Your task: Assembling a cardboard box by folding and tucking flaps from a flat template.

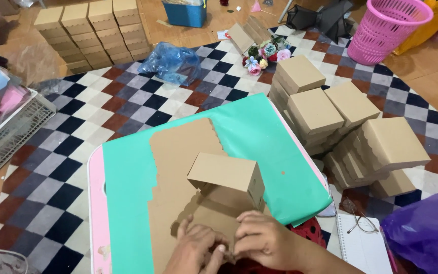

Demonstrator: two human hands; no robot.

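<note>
A brown cardboard sheet (pixel 178 152) with scalloped edges lies on a small table covered in green paper (pixel 249 132). Part of the sheet is folded up into a box wall (pixel 229 175). My left hand (pixel 193 248) and my right hand (pixel 264 238) press together on the near edge of the cardboard, fingers pinching a flap between them. Both hands touch each other at the table's front edge.
Stacks of finished brown boxes (pixel 330 116) lean at the right, more (pixel 92 30) stand at the far left. A blue plastic bag (pixel 171 63), artificial flowers (pixel 264 53), a pink basket (pixel 386 28), a white crate (pixel 11 132), a notebook with glasses (pixel 361 238) and a purple bag (pixel 427 233) surround the table.
</note>
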